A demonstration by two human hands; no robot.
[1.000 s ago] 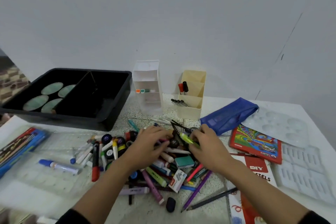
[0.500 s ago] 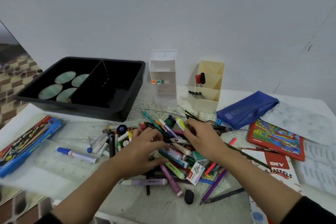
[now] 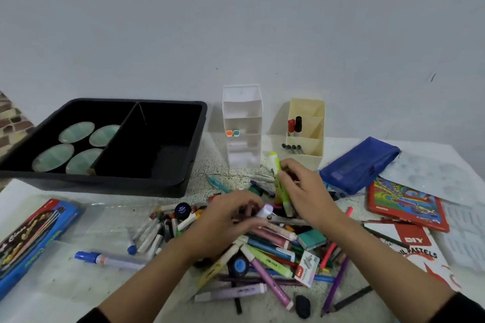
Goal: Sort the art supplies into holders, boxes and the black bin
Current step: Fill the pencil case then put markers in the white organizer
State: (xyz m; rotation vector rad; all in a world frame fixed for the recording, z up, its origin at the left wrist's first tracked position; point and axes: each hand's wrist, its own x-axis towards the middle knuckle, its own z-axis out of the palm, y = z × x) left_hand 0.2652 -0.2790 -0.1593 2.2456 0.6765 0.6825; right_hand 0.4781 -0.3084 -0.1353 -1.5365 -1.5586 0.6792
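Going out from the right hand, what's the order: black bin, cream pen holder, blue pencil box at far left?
1. Cream plastic pen holder, just behind the right hand.
2. Black divided plastic bin, back left.
3. Flat blue pencil box, far left edge.

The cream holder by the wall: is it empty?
No, the cream holder has a red marker and a black marker standing in its middle slot and dark pens in the lowest one.

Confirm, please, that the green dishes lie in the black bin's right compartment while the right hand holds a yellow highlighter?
No: the head view shows the dishes in the left compartment of the bin; the right hand does hold the highlighter.
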